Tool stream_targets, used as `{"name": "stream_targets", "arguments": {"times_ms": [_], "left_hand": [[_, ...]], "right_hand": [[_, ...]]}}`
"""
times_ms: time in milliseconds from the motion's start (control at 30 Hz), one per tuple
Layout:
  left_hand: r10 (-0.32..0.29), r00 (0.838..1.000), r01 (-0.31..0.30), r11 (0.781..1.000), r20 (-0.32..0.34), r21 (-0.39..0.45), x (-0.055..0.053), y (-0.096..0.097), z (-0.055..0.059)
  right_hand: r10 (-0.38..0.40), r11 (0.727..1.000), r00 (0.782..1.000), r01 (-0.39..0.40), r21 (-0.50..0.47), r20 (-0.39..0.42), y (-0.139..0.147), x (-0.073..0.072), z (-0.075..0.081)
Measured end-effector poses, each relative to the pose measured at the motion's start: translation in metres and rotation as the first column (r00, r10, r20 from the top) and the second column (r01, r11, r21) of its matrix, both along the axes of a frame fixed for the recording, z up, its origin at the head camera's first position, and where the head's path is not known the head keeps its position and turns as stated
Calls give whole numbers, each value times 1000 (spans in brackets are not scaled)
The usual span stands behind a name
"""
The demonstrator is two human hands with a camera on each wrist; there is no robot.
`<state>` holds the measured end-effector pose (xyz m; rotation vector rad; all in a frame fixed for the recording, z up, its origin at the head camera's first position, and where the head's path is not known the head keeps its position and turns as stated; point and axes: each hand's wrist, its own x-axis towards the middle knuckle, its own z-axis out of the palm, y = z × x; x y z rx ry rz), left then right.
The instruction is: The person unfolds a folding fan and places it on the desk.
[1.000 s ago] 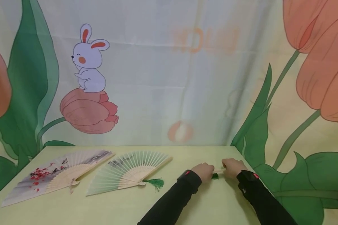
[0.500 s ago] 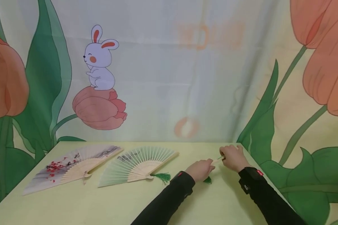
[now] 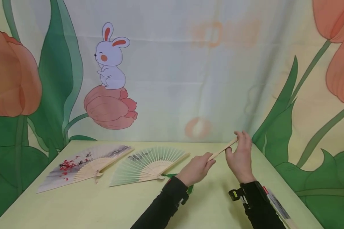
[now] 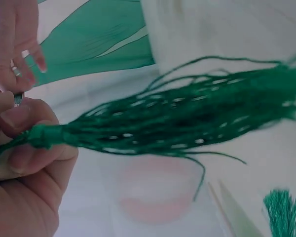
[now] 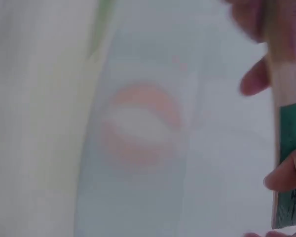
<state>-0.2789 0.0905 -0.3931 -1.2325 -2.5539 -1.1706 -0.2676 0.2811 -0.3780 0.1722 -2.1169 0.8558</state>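
Note:
A folded folding fan [image 3: 222, 150] with pale wooden ribs slants up to the right between the hands. My left hand [image 3: 196, 168] grips its lower end, and its green tassel [image 4: 187, 113] hangs from that hand. At the upper end, my right hand [image 3: 240, 156] has its thumb against the fan and its fingers around the tip. A green edge of fan cloth [image 5: 292, 128] shows between the wooden ribs in the right wrist view. To the left lie a spread green fan [image 3: 149, 165] and a spread grey fan with red blossoms [image 3: 83, 165].
Another folded fan [image 3: 279, 205], greyish with a pale end, lies at the table's right side, partly hidden by the right sleeve. The light yellow table [image 3: 103, 206] meets a printed cloth backdrop [image 3: 166, 79] at its far edge.
Both hands have lifted the folded fan and tilted its right end up. The right hand's fingers have straightened somewhat. The view has shifted to the right, bringing the folded grey fan into sight.

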Motion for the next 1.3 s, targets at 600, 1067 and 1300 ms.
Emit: {"name": "stream_targets", "arguments": {"times_ms": [600, 1067, 1300], "left_hand": [[-161, 941, -18, 854, 298, 520, 32, -74, 49], [25, 952, -234, 706, 306, 669, 37, -88, 49], [122, 955, -267, 749, 270, 606, 36, -88, 47]], "right_hand": [[681, 553, 731, -472, -687, 46, -114, 33, 65], [519, 657, 855, -376, -654, 30, -157, 31, 68], [481, 709, 875, -347, -614, 61, -154, 33, 67]]}}
